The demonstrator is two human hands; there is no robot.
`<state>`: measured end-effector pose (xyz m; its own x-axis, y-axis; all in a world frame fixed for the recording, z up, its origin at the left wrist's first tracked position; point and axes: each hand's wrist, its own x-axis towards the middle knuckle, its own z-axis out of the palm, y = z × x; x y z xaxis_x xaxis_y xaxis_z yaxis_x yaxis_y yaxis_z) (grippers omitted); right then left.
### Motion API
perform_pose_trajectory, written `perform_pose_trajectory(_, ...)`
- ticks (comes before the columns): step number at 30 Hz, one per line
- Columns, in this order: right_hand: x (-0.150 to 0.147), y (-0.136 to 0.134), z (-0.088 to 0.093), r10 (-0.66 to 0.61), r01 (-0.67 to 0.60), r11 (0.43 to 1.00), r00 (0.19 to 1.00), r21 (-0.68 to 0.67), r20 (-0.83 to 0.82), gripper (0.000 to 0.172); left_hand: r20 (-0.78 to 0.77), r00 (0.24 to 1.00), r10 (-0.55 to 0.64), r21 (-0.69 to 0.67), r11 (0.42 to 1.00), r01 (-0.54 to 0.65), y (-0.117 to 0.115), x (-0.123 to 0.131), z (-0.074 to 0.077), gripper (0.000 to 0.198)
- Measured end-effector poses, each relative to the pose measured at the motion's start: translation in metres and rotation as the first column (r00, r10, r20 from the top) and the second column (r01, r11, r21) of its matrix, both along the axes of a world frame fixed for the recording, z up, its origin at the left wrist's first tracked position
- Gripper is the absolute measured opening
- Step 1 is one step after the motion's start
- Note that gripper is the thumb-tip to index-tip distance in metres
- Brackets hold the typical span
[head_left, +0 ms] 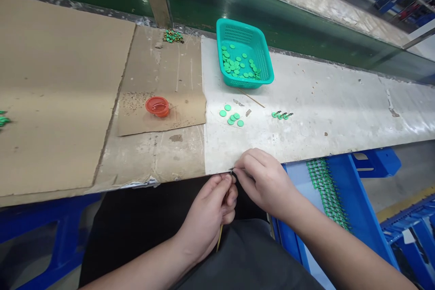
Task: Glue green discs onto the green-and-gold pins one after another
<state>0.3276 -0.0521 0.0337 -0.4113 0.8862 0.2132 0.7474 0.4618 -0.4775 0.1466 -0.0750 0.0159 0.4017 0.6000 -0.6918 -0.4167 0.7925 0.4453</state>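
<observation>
Low over the table's front edge, my left hand [210, 208] is closed around a thin yellowish stick [219, 236], whose lower end sticks out below the palm. My right hand [267, 181] meets it at the fingertips, thumb and finger pinched on a tiny dark piece [231, 171]. Fingers hide most of that piece, and I cannot make out its kind. Beyond the hands, several flat green discs [240, 123] lie loose on the white sheet. To their right sits a short row of green discs with dark twisted parts [280, 116].
A teal basket [268, 70] holding green discs stands at the back, with a thin stick [252, 98] before it. On cardboard at left is a red dish [158, 106]; small green-and-dark pieces [173, 36] lie behind. A blue crate [362, 199] at right holds rows of green pieces [328, 195].
</observation>
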Motion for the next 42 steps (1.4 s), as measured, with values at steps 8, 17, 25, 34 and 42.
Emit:
perform_pose_trajectory(8, -0.002, -0.001, -0.001, -0.022, 0.022, 1.000, 1.000, -0.011, -0.016, 0.022, -0.001, 1.000, 0.003, 0.010, 1.000, -0.003, 0.001, 0.000, -0.002, 0.072)
perform_pose_trajectory(17, 0.003, -0.006, 0.023, -0.598, -0.127, 0.693, 0.449, -0.710, -0.664, 0.020, 0.054, 0.995, -0.085, 0.037, 0.996, 0.083, -0.005, -0.006, 0.004, 0.074)
perform_pose_trajectory(25, 0.006, -0.001, 0.033, -0.754, -0.582, 0.486, 0.099, -0.652, -0.649, 0.026, 0.019, 0.994, -0.112, 0.131, 0.985, 0.108, -0.007, -0.008, 0.004, 0.081)
perform_pose_trajectory(34, 0.004, -0.008, 0.031, -0.710, -0.494, 0.529, 0.188, -0.690, -0.679, 0.029, 0.004, 0.996, -0.087, 0.149, 0.985, 0.085, -0.011, -0.010, 0.001, 0.079)
perform_pose_trajectory(42, 0.009, -0.014, 0.013, -0.512, 0.032, 0.806, 0.540, -0.591, -0.669, 0.014, 0.023, 0.997, -0.078, 0.100, 0.992, 0.075, -0.009, -0.005, 0.005, 0.080)
